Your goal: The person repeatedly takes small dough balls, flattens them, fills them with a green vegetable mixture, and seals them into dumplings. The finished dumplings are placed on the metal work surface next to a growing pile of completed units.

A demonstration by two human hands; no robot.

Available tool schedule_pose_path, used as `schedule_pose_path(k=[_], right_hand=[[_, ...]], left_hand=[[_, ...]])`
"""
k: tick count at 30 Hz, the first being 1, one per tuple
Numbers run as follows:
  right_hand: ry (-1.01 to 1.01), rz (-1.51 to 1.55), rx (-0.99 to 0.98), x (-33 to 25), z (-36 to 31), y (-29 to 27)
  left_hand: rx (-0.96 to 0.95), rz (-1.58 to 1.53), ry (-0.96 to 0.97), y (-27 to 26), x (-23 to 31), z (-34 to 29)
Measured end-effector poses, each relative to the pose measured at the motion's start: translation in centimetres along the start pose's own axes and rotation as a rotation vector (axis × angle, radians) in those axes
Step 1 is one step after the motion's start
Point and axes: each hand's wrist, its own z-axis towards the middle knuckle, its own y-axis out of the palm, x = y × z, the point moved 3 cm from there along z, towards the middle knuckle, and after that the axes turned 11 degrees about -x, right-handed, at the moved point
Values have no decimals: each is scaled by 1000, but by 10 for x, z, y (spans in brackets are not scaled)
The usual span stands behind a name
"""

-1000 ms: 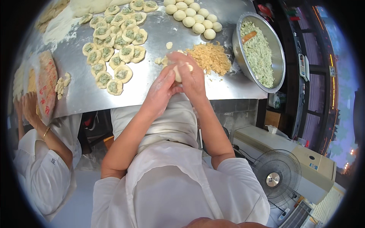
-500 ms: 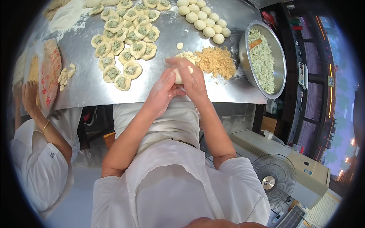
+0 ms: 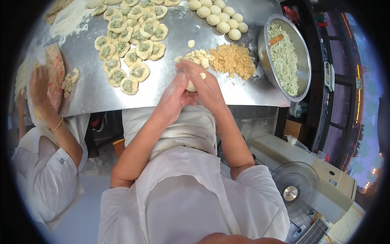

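A pale dough piece (image 3: 190,86) sits between the person's cupped hands, at the near edge of the steel table (image 3: 95,95). The right hand (image 3: 206,86) wraps over it, fingers pressed together; the left hand (image 3: 174,97) closes round it from the left, fingers bent and partly hidden. Just beyond lie small dough bits (image 3: 200,58), touching a crumbly tan mound (image 3: 233,61). Farther right, a metal bowl (image 3: 265,61) holds green filling (image 3: 284,61); filled dough rounds (image 3: 139,72) spread leftward, and plain dough balls (image 3: 223,27) cluster farther back.
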Motion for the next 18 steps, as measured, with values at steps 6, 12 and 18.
schedule_pose_path(k=[6, 12, 18], right_hand=[[188, 120, -265, -18, -16, -9], [-253, -327, 28, -2, -6, -8], [-44, 307, -111, -14, -17, -24]], left_hand=[[-311, -47, -160, -14, -7, -1], [154, -110, -63, 35, 11, 5], [-30, -151, -19, -9, -10, 8]])
